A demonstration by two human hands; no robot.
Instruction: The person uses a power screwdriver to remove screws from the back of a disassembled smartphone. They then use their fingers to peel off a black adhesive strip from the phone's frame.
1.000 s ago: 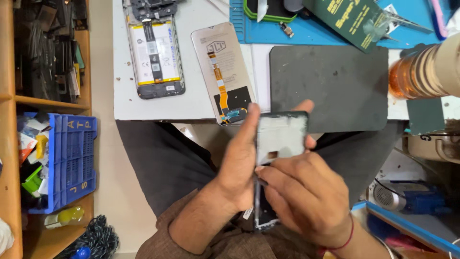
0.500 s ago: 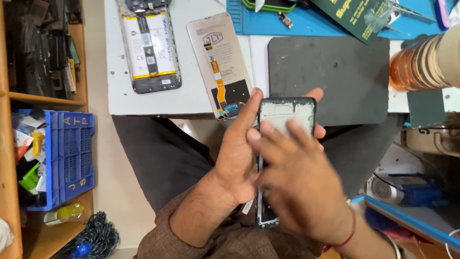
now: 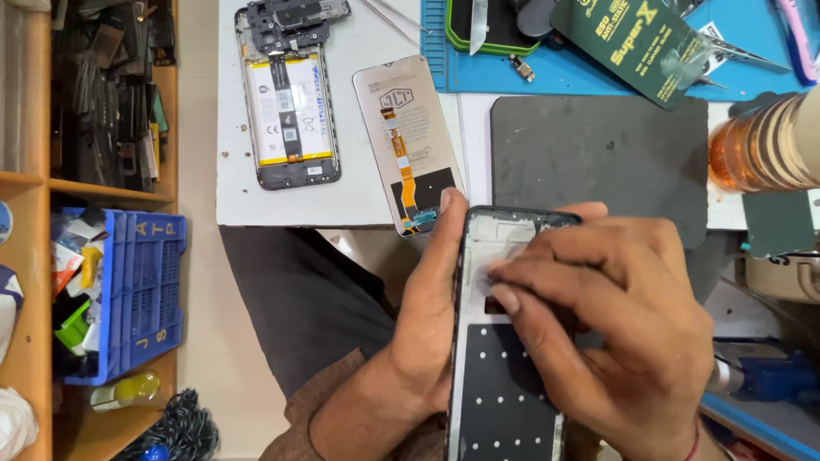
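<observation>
Your left hand [image 3: 427, 329] grips the phone frame [image 3: 504, 384] while your right hand [image 3: 628, 333] presses its fingers [image 3: 530, 273] flat inside it.

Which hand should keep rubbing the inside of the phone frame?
Right. The right hand already has its fingertips on the phone frame, while the left hand grips its edge.

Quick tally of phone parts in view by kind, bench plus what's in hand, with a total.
Phone frame, held in the left hand with the right hand fingers pressing inside it: 1
Opened phone body with battery showing: 1
Loose display panel, back up with orange flex: 1
Total: 3
</observation>
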